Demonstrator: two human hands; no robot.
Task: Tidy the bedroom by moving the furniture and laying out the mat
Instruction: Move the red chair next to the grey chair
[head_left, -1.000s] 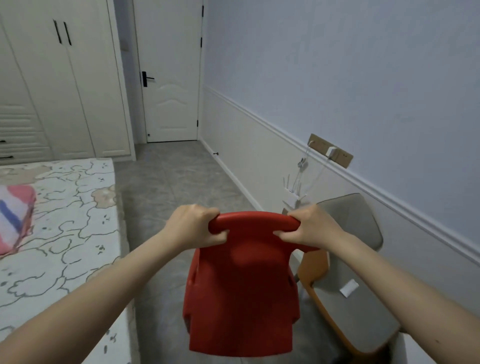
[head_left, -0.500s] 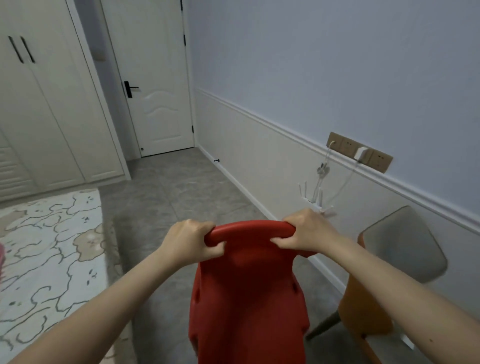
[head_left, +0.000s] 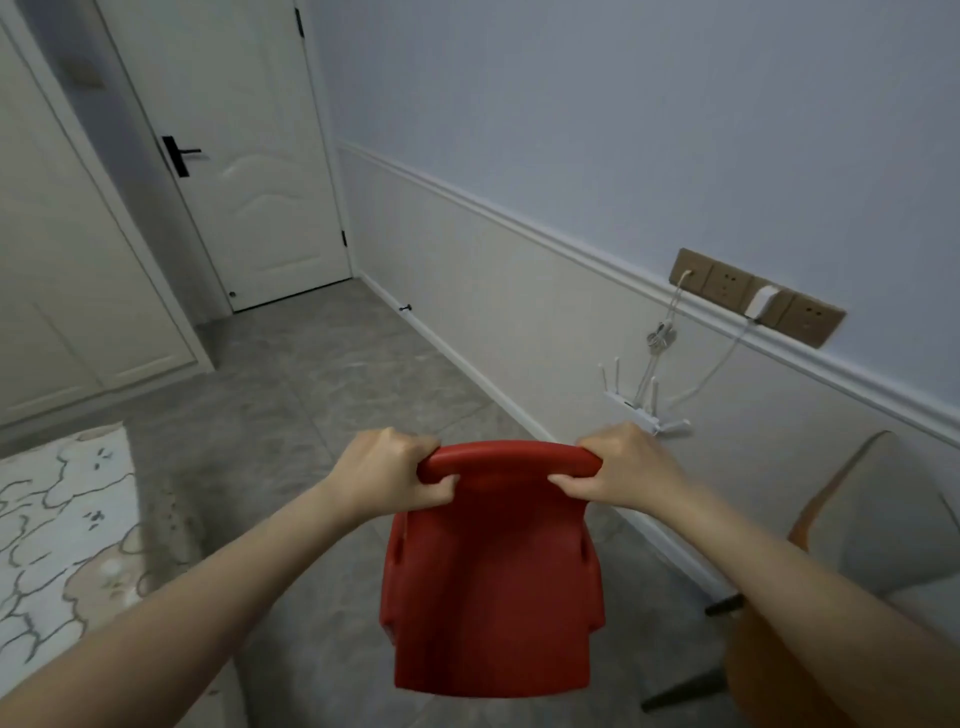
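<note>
Red chair (head_left: 493, 587) held over grey floor (head_left: 322, 395); left hand (head_left: 395, 475) and right hand (head_left: 623, 467) each curled round its top rail. Open floor beyond chair; bed (head_left: 57, 525) left, orange chair (head_left: 857, 545) right. View now swung rightward, less bed visible.

The legs of the red chair (head_left: 493, 587) are not seen — only its back and underside show, and whether it touches the floor cannot be told. The fingertips of the left hand (head_left: 387, 475) and right hand (head_left: 626, 467) are hidden behind the top rail. The grey chair (head_left: 878, 525) is cut off by the right edge, partly covered by the right forearm. The mat (head_left: 57, 525) is cut by the left edge — its pattern is blurred.
</note>
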